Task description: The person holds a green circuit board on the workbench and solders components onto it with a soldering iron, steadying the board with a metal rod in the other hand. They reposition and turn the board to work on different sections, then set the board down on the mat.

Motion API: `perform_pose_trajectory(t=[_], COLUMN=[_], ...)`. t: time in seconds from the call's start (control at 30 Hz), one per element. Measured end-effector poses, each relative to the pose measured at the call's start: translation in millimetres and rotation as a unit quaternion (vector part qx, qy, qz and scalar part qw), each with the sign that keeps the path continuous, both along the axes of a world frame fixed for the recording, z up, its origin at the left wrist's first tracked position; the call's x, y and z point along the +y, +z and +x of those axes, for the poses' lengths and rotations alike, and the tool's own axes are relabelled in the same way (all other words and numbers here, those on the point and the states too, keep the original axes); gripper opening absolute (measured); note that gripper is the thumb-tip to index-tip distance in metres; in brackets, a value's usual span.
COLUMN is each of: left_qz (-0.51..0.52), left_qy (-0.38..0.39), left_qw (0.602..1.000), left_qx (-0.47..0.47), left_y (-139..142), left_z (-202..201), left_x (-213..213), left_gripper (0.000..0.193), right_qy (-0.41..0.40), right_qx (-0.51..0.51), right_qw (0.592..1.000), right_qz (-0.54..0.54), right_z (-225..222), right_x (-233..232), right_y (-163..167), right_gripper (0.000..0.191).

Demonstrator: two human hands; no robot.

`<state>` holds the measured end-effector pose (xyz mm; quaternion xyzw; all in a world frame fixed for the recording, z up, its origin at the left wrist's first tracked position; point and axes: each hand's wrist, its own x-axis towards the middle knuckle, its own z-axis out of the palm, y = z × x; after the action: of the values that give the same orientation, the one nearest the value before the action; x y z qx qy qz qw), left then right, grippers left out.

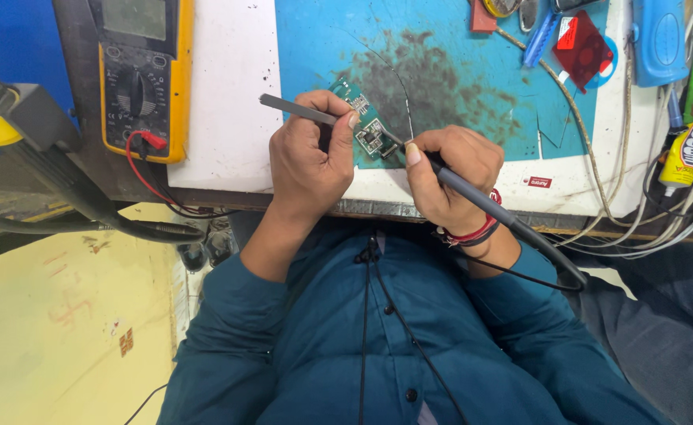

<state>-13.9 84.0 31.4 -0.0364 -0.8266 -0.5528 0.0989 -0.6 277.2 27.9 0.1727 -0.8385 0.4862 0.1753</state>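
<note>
Holding the small green circuit board against the blue mat on the worktop, I judge the work to be mid-way: the board is steadied and the tip is on it, but I cannot tell how many joints are finished or left. My left hand sits just left of the board, its fingers pressed together, pinching grey tweezers whose points reach onto the board's top edge. My right hand lies just right of the board, closed around the dark soldering iron like a pen, the tip touching the board's middle; its cable trails away past my wrist. Both wrists rest at the worktop's near edge. Well left of the board lies a yellow multimeter.
</note>
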Motion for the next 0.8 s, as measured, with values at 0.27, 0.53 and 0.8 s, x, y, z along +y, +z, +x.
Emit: perform_pose_trajectory(t=[0.27,0.53,0.8], left_qz=[-0.004,-0.006,-0.011], left_qy=[-0.003,-0.006,-0.004], left_qw=[1.0,1.0,1.0], left_qx=[-0.002,0.005,0.002], left_y=[1.2,-0.2,0.7], left_z=[0.2,0.6,-0.3], left_x=[-0.1,-0.9,-0.7], left_gripper=[0.008,0.009,0.009], right_qy=[0.002,0.0,-0.001], right_qx=[-0.006,-0.009,-0.008], right_qw=[1.0,1.0,1.0], right_qz=[0.0,0.0,0.0], right_z=[0.1,0.7,-0.3], right_x=[0.3,-0.1,0.3], right_y=[0.3,0.0,-0.1], right_gripper=[0.007,0.007,0.008])
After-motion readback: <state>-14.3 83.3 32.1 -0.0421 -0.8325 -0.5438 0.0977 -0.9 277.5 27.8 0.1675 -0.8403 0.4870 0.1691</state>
